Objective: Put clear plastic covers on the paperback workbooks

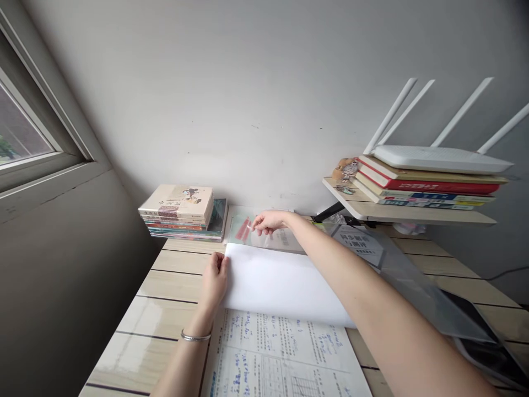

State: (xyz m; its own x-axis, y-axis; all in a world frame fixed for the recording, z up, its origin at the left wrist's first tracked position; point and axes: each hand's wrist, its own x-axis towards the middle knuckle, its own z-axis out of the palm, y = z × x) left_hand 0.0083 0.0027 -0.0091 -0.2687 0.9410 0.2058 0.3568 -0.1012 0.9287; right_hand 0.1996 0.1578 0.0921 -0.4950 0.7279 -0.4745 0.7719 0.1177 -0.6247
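Note:
My left hand (215, 271) is closed on the left edge of a blank white sheet of paper (281, 281), which is partly raised and curved. Below that sheet lies a printed worksheet (276, 353) with blue handwriting. My right hand (269, 221) reaches across to the far side, its fingertips pinched together above a clear plastic folder (237, 227) with red marks. Whatever its fingertips hold, if anything, is too small to make out. My right forearm covers part of the white sheet's right side.
A stack of books (177, 207) stands at the back left against the wall. To the right, a raised shelf (372, 210) bears books (430, 187) and a white router (442, 158). Under it lie a translucent plastic sheet (413, 275) and a dark flat device (487, 353).

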